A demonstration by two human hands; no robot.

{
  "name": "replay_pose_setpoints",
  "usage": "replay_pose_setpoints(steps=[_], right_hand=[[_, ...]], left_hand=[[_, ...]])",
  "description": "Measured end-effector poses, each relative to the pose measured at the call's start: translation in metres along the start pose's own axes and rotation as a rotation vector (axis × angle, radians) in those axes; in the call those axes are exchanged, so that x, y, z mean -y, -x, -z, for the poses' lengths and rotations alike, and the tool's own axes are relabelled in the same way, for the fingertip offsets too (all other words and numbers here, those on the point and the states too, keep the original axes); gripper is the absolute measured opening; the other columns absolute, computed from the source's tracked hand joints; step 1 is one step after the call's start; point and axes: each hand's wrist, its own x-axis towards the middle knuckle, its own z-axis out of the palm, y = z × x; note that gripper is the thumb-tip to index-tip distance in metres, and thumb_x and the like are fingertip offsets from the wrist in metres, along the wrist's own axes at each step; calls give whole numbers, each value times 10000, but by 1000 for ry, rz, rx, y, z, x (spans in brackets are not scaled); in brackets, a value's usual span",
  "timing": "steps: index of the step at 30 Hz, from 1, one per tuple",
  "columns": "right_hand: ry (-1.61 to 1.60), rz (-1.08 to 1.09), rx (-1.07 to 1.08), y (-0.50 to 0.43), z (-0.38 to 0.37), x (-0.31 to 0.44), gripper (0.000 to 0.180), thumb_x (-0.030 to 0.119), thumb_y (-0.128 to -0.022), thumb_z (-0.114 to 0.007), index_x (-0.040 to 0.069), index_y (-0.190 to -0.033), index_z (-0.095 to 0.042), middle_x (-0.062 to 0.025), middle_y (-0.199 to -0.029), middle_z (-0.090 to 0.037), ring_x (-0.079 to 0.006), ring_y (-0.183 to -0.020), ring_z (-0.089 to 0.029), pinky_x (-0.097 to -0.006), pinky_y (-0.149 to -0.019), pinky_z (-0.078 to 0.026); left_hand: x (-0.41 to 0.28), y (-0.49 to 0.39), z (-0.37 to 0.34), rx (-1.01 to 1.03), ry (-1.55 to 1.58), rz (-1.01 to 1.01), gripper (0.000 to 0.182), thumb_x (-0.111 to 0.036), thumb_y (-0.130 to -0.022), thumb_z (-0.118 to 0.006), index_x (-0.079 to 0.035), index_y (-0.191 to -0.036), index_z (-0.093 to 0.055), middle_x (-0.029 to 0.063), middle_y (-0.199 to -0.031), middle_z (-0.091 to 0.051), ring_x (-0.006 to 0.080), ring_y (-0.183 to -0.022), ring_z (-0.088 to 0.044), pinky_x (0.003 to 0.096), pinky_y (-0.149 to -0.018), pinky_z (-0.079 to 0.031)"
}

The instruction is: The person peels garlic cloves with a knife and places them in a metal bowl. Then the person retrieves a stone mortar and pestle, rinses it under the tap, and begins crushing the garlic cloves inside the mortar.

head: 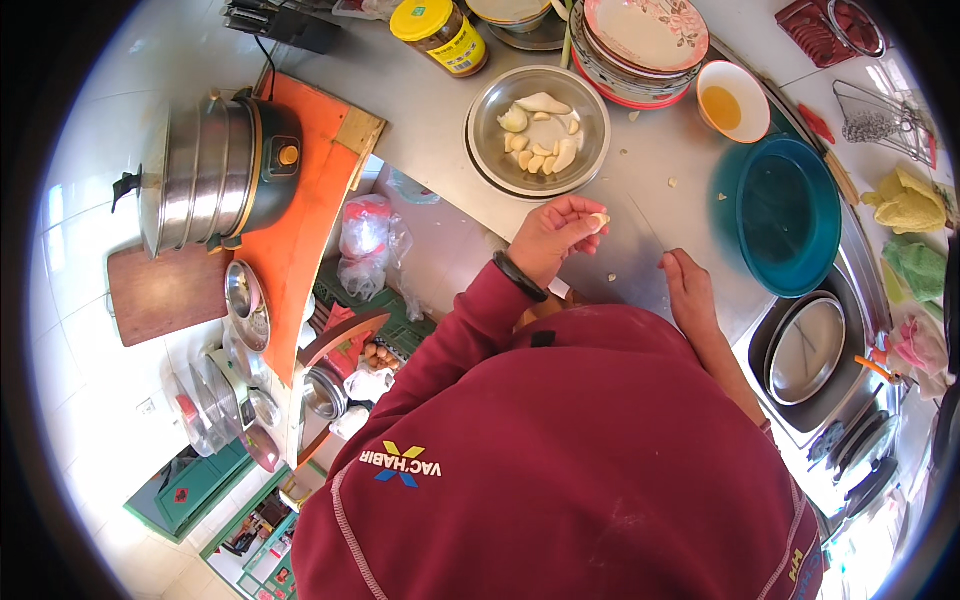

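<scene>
My left hand (559, 232), with a dark bangle at the wrist, pinches a pale garlic clove (600, 220) between thumb and fingertips. It is just below a round steel bowl (480, 161) that holds peeled garlic cloves (544, 161) and larger pale pieces. To its right, my right hand (688, 281) rests near the edge of the steel counter (637, 195), thumb raised; its fingers are partly hidden and I cannot tell whether they hold anything. Small bits of garlic skin (672, 182) lie scattered on the counter.
A teal basin (825, 217) stands at the right, above a sink holding steel pans (810, 352). Stacked plates (697, 52), a bowl of yellow liquid (722, 109) and a yellow-lidded jar (457, 49) are at the back. At the left are a steamer (202, 172) and a wooden cutting board (169, 296).
</scene>
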Motion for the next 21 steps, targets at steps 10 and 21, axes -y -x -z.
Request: replay_pose_setpoints(steps=[10,21], right_hand=[[-172,22,1,0,4,16,311,266,-1012,-475,-11,-944,-598,-141,-671,-520,-226,-605,-483,-349,-604,-421],[-214,-43,8,0,0,13,327,276,-1012,-484,-20,-936,-603,-102,-656,-515,-174,-595,-459,-321,-591,-413]], left_hand=[[12,-4,9,146,237,142,190,-90,-968,-545,-14,-1128,-614,49,-987,-631,85,-824,-594,215,-711,-505],[35,-6,-5,-32,-116,95,81,-96,-892,-674,-26,-927,-654,9,-788,-631,72,-636,-544,208,-588,-456]])
